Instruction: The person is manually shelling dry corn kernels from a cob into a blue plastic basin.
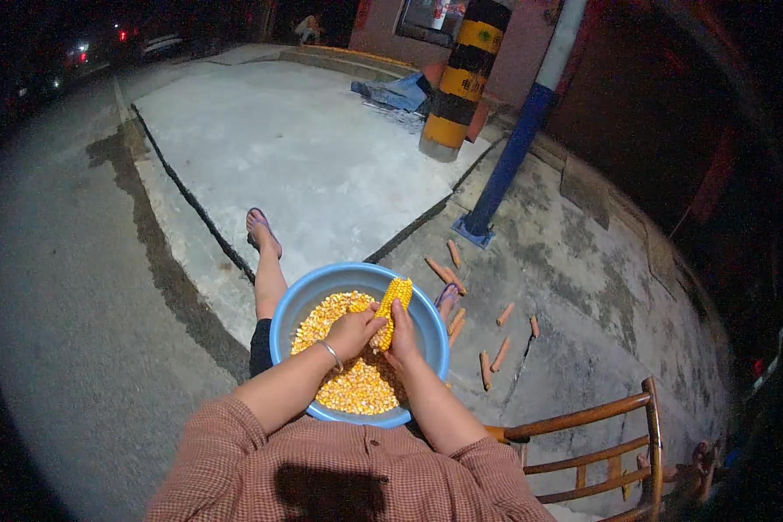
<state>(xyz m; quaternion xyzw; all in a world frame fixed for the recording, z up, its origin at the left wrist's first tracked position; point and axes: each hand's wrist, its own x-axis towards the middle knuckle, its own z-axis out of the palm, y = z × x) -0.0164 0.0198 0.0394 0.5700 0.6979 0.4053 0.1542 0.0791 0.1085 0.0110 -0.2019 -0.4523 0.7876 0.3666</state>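
An ear of yellow corn (397, 295) is held tilted over a blue plastic basin (280, 333). My right hand (402, 336) grips it from the right, thumb along its side. My left hand (351, 331), with a metal bangle (331, 352) on the wrist, has its fingers on the ear's left side. Most kernels are still on the ear; its lower end looks paler, partly covered by my fingers. Loose corn kernels (359, 388) cover much of the basin's bottom below both hands. The basin rests between my legs, against my shirt.
Several bare corncobs (485, 370) lie on the concrete to the right, around my sandalled foot (448, 297). A bamboo chair (587, 417) stands at lower right. Ahead are a blue-and-white pole (512, 150), a yellow-and-black striped post (460, 85) and a crumpled blue sheet (398, 91).
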